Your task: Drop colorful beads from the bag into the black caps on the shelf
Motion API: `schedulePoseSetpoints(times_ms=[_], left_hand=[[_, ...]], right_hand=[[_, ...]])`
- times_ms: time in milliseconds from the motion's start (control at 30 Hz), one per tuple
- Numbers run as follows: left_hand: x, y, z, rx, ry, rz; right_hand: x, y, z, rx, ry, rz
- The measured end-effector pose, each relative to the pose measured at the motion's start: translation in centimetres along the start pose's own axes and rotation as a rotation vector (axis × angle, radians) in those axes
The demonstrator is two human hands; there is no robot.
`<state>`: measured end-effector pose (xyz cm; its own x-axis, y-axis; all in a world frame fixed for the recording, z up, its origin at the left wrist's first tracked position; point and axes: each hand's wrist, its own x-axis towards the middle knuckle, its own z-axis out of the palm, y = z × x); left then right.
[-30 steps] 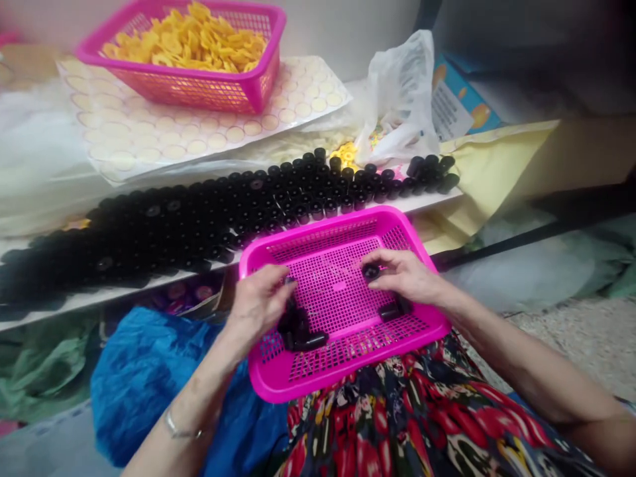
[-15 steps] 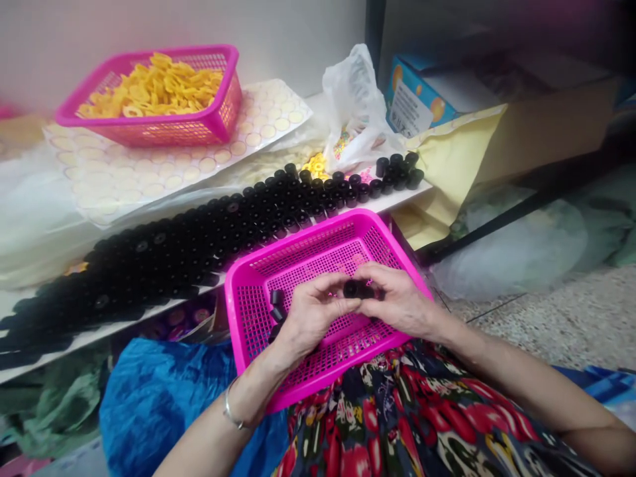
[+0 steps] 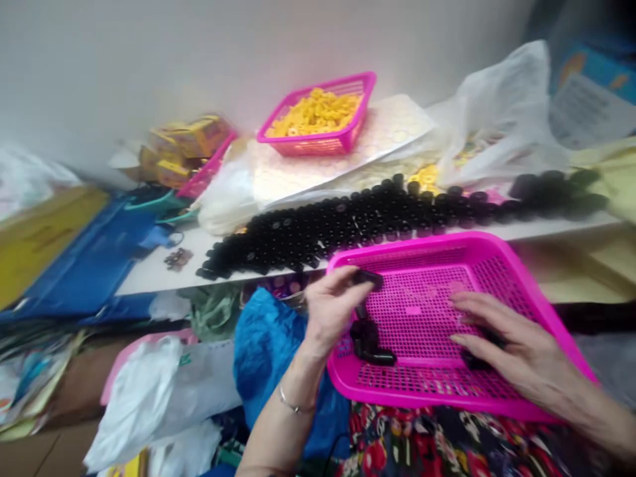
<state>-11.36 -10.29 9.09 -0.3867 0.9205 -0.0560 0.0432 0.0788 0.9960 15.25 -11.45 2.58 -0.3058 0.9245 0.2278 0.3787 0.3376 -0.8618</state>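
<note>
My left hand point(image 3: 334, 306) is over the left side of a pink mesh basket point(image 3: 517, 265). Its thumb and fingers pinch a small black cylinder point(image 3: 368, 279). Below it, several more black cylinders point(image 3: 380, 357) lie against the basket's left end. On the right, my right hand point(image 3: 511, 348) reaches over the basket with its fingers curled around a black cylinder point(image 3: 491, 334), partly hidden by the hand. Another dark piece point(image 3: 472, 361) shows under the thumb; I cannot tell whether it is held or lies in the basket. A small pink bit point(image 3: 413, 310) lies on the basket floor.
Rows of black cylinders point(image 3: 318, 228) stand along the white table point(image 3: 163, 271). Behind them are a pink basket point(image 3: 342, 142) of yellow rings and a white plastic bag point(image 3: 511, 119). A blue bag point(image 3: 268, 351) hangs left of my lap.
My hands were together over the basket with black cylinders between them; now they are apart, the left with its cylinder at the basket's left end. The view has swung left.
</note>
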Motion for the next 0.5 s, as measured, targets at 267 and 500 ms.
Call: schedulePoseSetpoints(times_ms=[267,500], left_hand=[[7.9,-3.2,-19.2,0.13,0.949,0.049],[12.2,-4.9,-24.4,0.257,1.002,-0.087]], right_hand=[[0.6,3.3,0.9,0.069,0.009,0.315],[0.7,4.1,1.8,-0.02,-0.15,0.307]])
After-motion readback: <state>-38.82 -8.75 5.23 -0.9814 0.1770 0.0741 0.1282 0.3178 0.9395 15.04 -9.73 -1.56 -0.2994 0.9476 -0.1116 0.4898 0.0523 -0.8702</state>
